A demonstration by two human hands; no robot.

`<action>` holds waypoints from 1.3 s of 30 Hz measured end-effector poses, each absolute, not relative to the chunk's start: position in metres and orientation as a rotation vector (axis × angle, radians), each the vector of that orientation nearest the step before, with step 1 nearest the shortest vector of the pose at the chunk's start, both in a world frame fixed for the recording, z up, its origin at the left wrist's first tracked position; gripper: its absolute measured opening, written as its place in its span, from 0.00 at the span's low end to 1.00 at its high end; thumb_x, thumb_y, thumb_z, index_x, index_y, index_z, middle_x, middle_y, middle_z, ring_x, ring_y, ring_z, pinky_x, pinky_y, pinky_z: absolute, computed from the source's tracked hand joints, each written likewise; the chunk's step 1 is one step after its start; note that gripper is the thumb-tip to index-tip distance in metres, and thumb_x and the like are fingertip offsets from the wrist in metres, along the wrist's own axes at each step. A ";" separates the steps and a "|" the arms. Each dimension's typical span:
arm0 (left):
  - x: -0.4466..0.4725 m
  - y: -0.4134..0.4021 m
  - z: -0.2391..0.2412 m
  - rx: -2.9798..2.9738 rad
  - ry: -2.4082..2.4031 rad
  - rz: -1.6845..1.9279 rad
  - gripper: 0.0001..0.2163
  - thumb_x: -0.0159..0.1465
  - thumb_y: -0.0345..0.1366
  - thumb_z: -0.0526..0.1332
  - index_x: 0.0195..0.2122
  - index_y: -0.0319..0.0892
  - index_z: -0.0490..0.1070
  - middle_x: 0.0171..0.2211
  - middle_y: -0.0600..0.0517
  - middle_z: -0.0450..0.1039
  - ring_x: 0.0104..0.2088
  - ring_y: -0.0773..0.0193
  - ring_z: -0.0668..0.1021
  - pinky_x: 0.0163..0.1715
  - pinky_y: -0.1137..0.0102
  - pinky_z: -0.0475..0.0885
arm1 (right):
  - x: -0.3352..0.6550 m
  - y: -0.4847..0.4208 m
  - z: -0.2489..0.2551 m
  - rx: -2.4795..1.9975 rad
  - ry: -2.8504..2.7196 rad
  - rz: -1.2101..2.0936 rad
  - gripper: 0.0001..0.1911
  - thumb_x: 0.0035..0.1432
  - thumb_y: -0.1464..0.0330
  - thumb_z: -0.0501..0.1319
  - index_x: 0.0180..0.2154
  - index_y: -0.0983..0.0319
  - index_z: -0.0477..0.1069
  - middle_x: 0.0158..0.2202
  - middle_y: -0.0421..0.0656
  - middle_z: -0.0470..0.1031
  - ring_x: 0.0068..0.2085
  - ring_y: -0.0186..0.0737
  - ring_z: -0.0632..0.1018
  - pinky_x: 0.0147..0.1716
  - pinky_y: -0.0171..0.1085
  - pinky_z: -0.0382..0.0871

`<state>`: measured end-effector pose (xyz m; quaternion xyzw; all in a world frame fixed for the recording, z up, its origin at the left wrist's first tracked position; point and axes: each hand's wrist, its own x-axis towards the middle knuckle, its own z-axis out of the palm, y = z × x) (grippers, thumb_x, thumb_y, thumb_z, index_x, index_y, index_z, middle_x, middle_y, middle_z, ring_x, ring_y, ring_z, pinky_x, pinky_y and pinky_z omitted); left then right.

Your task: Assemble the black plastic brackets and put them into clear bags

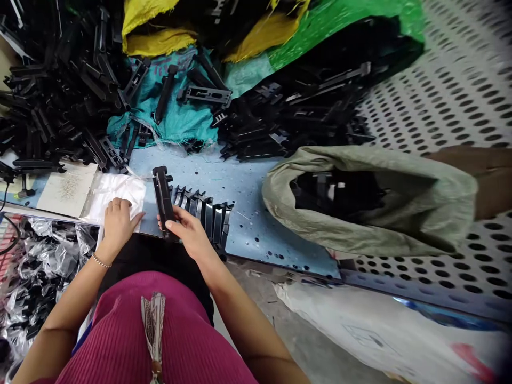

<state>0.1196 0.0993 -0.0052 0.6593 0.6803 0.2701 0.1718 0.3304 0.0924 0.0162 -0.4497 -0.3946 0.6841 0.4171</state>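
Observation:
My right hand [188, 230] is closed around the lower end of a long black plastic part [162, 194], which stands roughly upright over the front edge of the blue table. Just right of that part, several similar black parts [206, 210] lie side by side in a row. My left hand [119, 221] rests with fingers stretched out on a thin white plastic bag [118, 194]. Nothing shows in its grip, and the thumb points toward the held part.
Black parts [52, 106] are heaped at the back left. A teal sack [140, 122] and a green sack [344, 21] spill more. An olive cloth sack [320, 232] holds black parts on the right. Below left lie plastic-wrapped pieces [52, 266].

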 end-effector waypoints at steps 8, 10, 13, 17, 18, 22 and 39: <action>0.080 0.118 -0.010 1.210 1.673 0.933 0.11 0.54 0.41 0.70 0.25 0.41 0.72 0.23 0.55 0.69 0.25 0.66 0.69 0.27 0.70 0.63 | 0.314 0.108 0.016 -0.877 -0.478 2.047 0.14 0.53 0.62 0.66 0.41 0.61 0.78 0.44 0.46 0.82 0.38 0.41 0.81 0.41 0.40 0.77; 0.076 0.121 -0.006 1.064 1.591 1.020 0.14 0.50 0.43 0.72 0.24 0.40 0.72 0.22 0.57 0.66 0.24 0.70 0.66 0.25 0.72 0.59 | 0.304 0.114 0.017 -0.821 -0.387 2.139 0.13 0.55 0.63 0.64 0.40 0.64 0.78 0.42 0.46 0.83 0.37 0.40 0.82 0.40 0.38 0.78; 0.075 0.121 -0.005 1.002 1.516 1.067 0.13 0.50 0.43 0.72 0.25 0.39 0.73 0.22 0.57 0.66 0.23 0.71 0.66 0.25 0.73 0.58 | 0.283 0.122 0.015 -0.749 -0.303 2.260 0.11 0.58 0.64 0.62 0.38 0.65 0.77 0.37 0.47 0.83 0.35 0.40 0.82 0.39 0.38 0.79; 0.075 0.115 -0.006 1.056 1.523 1.099 0.11 0.54 0.41 0.69 0.30 0.39 0.75 0.26 0.53 0.73 0.26 0.67 0.72 0.28 0.71 0.66 | 0.256 0.132 0.006 -0.771 -0.268 2.277 0.07 0.60 0.68 0.62 0.37 0.65 0.74 0.33 0.46 0.82 0.34 0.41 0.82 0.36 0.37 0.80; 0.073 0.113 -0.005 1.152 1.564 1.125 0.09 0.56 0.39 0.68 0.31 0.39 0.75 0.30 0.50 0.76 0.30 0.64 0.75 0.31 0.69 0.69 | 0.252 0.134 0.003 -0.796 -0.248 2.250 0.06 0.59 0.68 0.63 0.36 0.64 0.74 0.32 0.45 0.81 0.33 0.40 0.82 0.35 0.37 0.80; 0.066 0.108 0.004 1.840 1.796 1.005 0.10 0.61 0.26 0.57 0.36 0.40 0.78 0.47 0.42 0.78 0.49 0.53 0.77 0.52 0.56 0.71 | 0.255 0.134 -0.002 -0.880 -0.236 2.149 0.05 0.57 0.68 0.65 0.34 0.64 0.74 0.31 0.44 0.81 0.33 0.39 0.82 0.34 0.36 0.79; 0.069 0.072 0.027 2.214 1.288 0.847 0.32 0.66 0.21 0.50 0.70 0.49 0.55 0.65 0.44 0.63 0.65 0.57 0.68 0.65 0.59 0.67 | 0.263 0.100 -0.011 -0.619 -0.053 2.526 0.19 0.59 0.54 0.60 0.40 0.64 0.72 0.28 0.40 0.74 0.22 0.28 0.65 0.15 0.24 0.60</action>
